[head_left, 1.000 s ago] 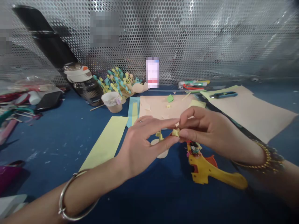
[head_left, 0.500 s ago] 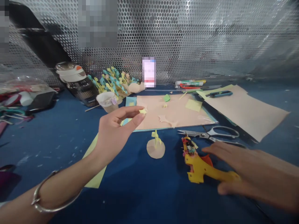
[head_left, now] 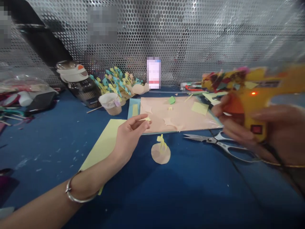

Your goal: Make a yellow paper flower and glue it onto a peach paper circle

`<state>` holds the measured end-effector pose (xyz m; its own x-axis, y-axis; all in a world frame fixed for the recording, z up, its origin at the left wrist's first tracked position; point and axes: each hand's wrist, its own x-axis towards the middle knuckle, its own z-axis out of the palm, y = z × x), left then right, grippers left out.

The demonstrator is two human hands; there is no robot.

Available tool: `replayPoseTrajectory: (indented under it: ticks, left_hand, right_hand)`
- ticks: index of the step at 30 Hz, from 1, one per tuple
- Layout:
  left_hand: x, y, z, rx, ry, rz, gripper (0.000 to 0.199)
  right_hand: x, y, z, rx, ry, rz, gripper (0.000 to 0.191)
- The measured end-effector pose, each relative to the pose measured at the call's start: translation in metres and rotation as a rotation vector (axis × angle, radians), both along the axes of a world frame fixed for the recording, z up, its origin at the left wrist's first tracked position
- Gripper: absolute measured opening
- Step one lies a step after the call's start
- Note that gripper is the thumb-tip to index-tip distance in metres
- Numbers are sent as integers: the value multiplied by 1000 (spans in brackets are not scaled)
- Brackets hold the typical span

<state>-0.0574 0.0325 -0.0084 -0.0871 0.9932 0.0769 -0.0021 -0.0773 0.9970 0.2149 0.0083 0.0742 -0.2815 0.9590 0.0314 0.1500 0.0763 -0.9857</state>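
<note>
Between the thumb and fingers of my left hand (head_left: 128,136) is a small yellow paper piece (head_left: 147,119), star-like in outline. My right hand (head_left: 274,127) grips a yellow hot glue gun (head_left: 259,108) by its handle, raised at the right; its orange trigger (head_left: 234,108) and a lit red light show. The gun's front is crusted with coloured scraps and blurred by motion. Below my left fingertips, a round pale paper disc (head_left: 160,156) lies on the table with a curled yellow paper strip (head_left: 162,142) standing on it.
Scissors (head_left: 209,139) lie below the glue gun. Behind are pink paper sheets (head_left: 154,111) with scraps, a paper cup (head_left: 111,105), a bunch of paper flowers (head_left: 116,81), a bottle (head_left: 81,86) and a phone (head_left: 153,73). Yellow paper (head_left: 105,140) lies under my left forearm.
My right hand has taken hold of the glue gun and lifted it off the table, up and to the right. My left hand has shifted slightly down, still pinching the yellow piece.
</note>
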Motion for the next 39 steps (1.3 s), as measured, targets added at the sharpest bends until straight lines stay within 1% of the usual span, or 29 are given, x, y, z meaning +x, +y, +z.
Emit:
replayPoseTrajectory:
  ticks: [1, 3, 5, 7, 10, 16, 20, 25, 31, 36, 39]
  left_hand:
    - [0, -2, 1, 6, 20, -23, 33]
    - [0, -5, 4, 10, 57, -77, 28]
    - [1, -8, 6, 16, 68, -126, 21]
    - [2, -8, 6, 5, 54, -151, 18]
    - [3, -7, 4, -54, 24, -153, 17]
    - [2, -1, 1, -124, 1, -138, 19]
    - [2, 0, 1, -146, 65, -144, 16]
    - [2, 0, -1, -117, 130, -132, 15]
    - [3, 1, -2, -81, 130, -132, 13]
    - [3, 1, -5, -78, 62, -155, 17]
    - [3, 1, -7, -69, 39, -167, 17]
  right_hand:
    - [-13, 3, -7, -50, 154, 16, 22]
    - [-34, 7, -25, -181, 275, 112, 17]
    - [-45, 9, -45, -256, 231, 176, 20]
    - [-46, 10, -61, -270, 180, 197, 24]
    - [-38, 8, -72, -253, 147, 198, 24]
    - [-30, 7, -74, -258, 27, 192, 26]
    - [-32, 6, -74, -253, -17, 185, 28]
    - [-35, 7, -73, -229, -96, 142, 31]
    - [-33, 10, -73, -208, -177, 158, 33]
    - [-30, 9, -73, -257, -226, 182, 37]
    - [-31, 8, -72, -270, -225, 133, 39]
